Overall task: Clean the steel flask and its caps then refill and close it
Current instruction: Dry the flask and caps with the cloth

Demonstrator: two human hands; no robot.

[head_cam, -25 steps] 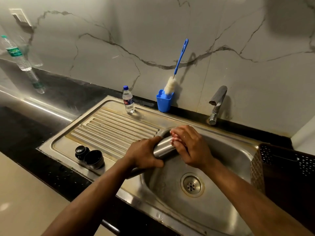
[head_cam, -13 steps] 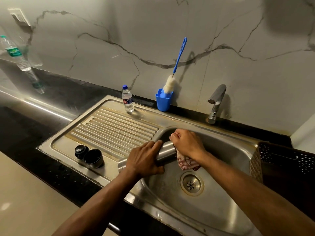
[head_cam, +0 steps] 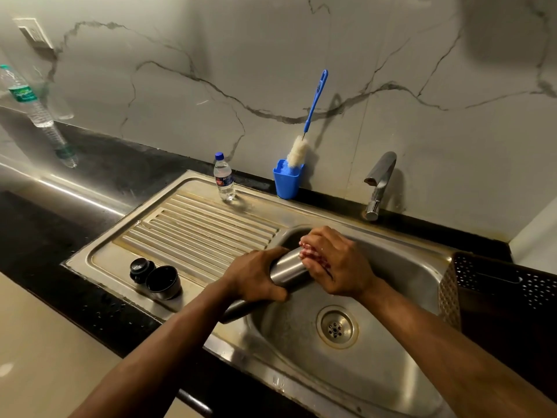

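While it lies tilted across the left rim of the basin, a smooth cylindrical brushed-steel flask (head_cam: 287, 271) is gripped round its middle by the left hand (head_cam: 256, 277), fingers curled over the top and thumb underneath. The right hand (head_cam: 337, 263) closes its fingers around a crumpled red-and-white checked cloth (head_cam: 310, 251), pressing it against the flask's upper end. Below them is the stainless steel sink (head_cam: 391, 372) with its round perforated drain (head_cam: 337, 327). On the ribbed steel draining board (head_cam: 199, 233) to the left sit two round black caps (head_cam: 155, 277), touching each other. Farther back stand a small clear plastic water bottle (head_cam: 224, 179), a blue plastic cup (head_cam: 287, 179) holding a fluffy white bottle brush with a blue handle (head_cam: 307, 128), and a curved metal tap (head_cam: 378, 184).
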